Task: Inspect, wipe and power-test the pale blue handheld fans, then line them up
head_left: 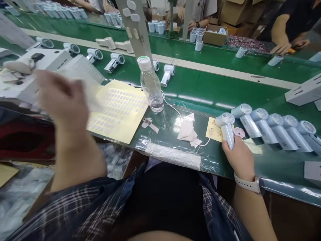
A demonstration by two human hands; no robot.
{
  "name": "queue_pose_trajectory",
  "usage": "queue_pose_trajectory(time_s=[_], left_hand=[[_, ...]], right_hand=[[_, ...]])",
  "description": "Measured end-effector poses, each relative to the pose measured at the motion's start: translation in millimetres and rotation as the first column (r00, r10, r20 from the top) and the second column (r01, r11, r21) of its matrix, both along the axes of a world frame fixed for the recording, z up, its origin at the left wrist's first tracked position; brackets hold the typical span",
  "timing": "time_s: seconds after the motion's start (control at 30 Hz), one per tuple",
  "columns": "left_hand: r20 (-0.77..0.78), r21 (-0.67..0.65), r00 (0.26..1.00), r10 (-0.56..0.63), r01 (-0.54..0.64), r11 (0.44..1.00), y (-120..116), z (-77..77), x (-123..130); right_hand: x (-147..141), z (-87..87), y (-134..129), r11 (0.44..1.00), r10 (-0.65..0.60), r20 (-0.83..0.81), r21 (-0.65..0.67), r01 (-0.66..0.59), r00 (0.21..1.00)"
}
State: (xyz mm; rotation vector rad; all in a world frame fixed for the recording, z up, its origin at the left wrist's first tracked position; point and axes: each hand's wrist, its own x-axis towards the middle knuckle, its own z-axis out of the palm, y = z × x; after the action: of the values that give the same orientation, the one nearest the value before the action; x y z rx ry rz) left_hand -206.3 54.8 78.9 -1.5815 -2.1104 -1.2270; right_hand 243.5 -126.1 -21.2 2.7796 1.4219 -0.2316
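On the tabletop [170,124], a sticker sheet [128,130] is lying left of a bottle [151,87], plastic wrap [173,155] is lying along the near edge, and a row of fans [282,134] is sitting right of the fan [228,132] in the right hand [239,155]

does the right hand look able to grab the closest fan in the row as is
Probably not: the right hand already has one fan in its grip. Freed, it likely could, since the row's closest fan lies just beyond, with only a pink disc seemingly between.

Bright glare, blurred left fingers [50,83]
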Motion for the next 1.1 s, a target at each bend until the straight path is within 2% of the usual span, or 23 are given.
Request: queue_pose_trajectory(time_s=[0.03,0.07,0.1,0.17,0.2,0.23,0.27,0.3,0.4,0.47,0.53,0.6,0.67,0.73,0.77,0.83,0.9,0.97,1.03,1.07,1.1], left_hand=[[0.023,-0.114,0.997,-0.067,0.069,0.991,-9.6,-6.1,32.3],[0.063,-0.317,0.949,-0.309,0.313,0.896,-20.2,-13.9,64.9],[0.105,-0.416,0.88,-0.463,0.462,0.783,-31.1,-23.3,96.0],[0.206,-0.546,0.702,-0.681,0.66,0.516,-50.4,-44.8,146.8],[0.254,-0.588,0.622,-0.741,0.707,0.392,-57.5,-55.3,164.5],[0.29,-0.612,0.564,-0.773,0.73,0.304,-62.5,-64.6,176.8],[0.319,-0.623,0.522,-0.791,0.744,0.241,-65.4,-72.0,183.9],[0.342,-0.624,0.495,-0.799,0.755,0.201,-66.5,-77.5,186.7],[0.438,-0.579,0.44,-0.784,0.805,0.129,-63.5,-84.7,180.5],[0.52,-0.538,0.403,-0.753,0.839,0.078,-60.1,-87.3,174.1],[0.575,-0.494,0.372,-0.729,0.868,0.053,-57.1,-91.7,170.3],[0.739,-0.351,0.318,-0.594,0.934,0.065,-53.8,-97.6,168.0],[0.911,-0.169,0.21,-0.355,0.975,0.144,-49.1,-102.8,164.8],[0.979,-0.065,0.108,-0.173,0.968,0.241,-43.4,-105.6,160.3],[0.983,-0.054,0.099,-0.155,0.961,0.271,-40.9,-105.9,157.8],[0.983,-0.032,0.088,-0.164,0.947,0.318,-38.2,-104.0,153.5],[0.964,-0.017,0.105,-0.245,0.94,0.34,-40.2,-98.6,150.7],[0.841,-0.066,0.218,-0.495,0.95,0.306,-47.4,-89.3,148.7],[0.503,-0.18,0.322,-0.802,0.947,0.267,-57.6,-77.1,146.1],[0.287,-0.242,0.327,-0.901,0.934,0.262,-62.6,-70.3,144.3],[0.098,-0.29,0.303,-0.948,0.92,0.264,-67.0,-63.6,142.4]], right_hand=[[-4.0,0.0,-2.3,1.0,0.002,0.005,0.009,-0.002,1.0],[-6.5,-0.8,-4.2,1.0,0.004,0.012,0.027,-0.004,1.0],[-7.7,-2.4,-5.8,0.999,0.005,0.018,0.048,-0.006,1.0],[-6.3,-6.9,-9.6,0.996,0.017,0.014,0.09,-0.018,1.0],[-4.4,-9.1,-12.2,0.993,0.025,0.0,0.114,-0.025,1.0],[-2.3,-11.0,-15.4,0.99,0.032,-0.022,0.136,-0.028,0.999],[-0.7,-12.6,-19.1,0.986,0.038,-0.058,0.163,-0.028,0.998],[0.0,-13.7,-23.2,0.98,0.044,-0.109,0.197,-0.022,0.993],[-8.0,-15.2,-34.2,0.936,0.106,-0.309,0.351,0.01,0.945],[-22.2,-15.5,-36.2,0.882,0.228,-0.399,0.471,-0.015,0.888],[-39.8,-15.3,-31.4,0.82,0.382,-0.427,0.566,-0.087,0.82],[-55.7,-14.8,-21.3,0.785,0.501,-0.439,0.592,-0.18,0.746],[-66.2,-14.6,-10.0,0.788,0.543,-0.438,0.56,-0.255,0.716],[-71.5,-15.5,-1.9,0.798,0.552,-0.402,0.507,-0.325,0.73],[-73.1,-16.4,0.3,0.793,0.566,-0.365,0.486,-0.367,0.739],[-76.1,-18.7,1.0,0.747,0.623,-0.252,0.474,-0.467,0.741],[-79.9,-19.7,-1.4,0.661,0.684,-0.074,0.484,-0.573,0.726],[-83.3,-16.5,-4.6,0.565,0.71,0.137,0.475,-0.675,0.69],[-84.0,-8.1,-6.7,0.488,0.717,0.298,0.431,-0.759,0.63],[-83.2,-2.4,-7.3,0.461,0.717,0.349,0.411,-0.786,0.603],[-82.1,3.7,-7.8,0.446,0.711,0.382,0.403,-0.799,0.59]])
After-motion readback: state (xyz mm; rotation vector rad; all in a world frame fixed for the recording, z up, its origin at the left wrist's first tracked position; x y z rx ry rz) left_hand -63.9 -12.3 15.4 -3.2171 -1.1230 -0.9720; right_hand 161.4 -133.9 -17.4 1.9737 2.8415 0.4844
